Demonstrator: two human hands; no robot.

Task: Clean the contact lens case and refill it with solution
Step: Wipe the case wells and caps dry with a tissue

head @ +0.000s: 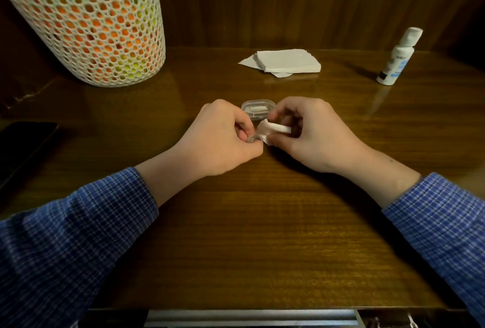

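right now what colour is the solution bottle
White with a blue label, seen in the head view: solution bottle.

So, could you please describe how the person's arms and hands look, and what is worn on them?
Both arms wear long sleeves of a blue checked shirt, with fine lighter and darker lines crossing in small squares. The left sleeve and the right sleeve are each pushed back a little, so the wrists are bare. The left hand and right hand wear no gloves; no ring, watch or bracelet shows.
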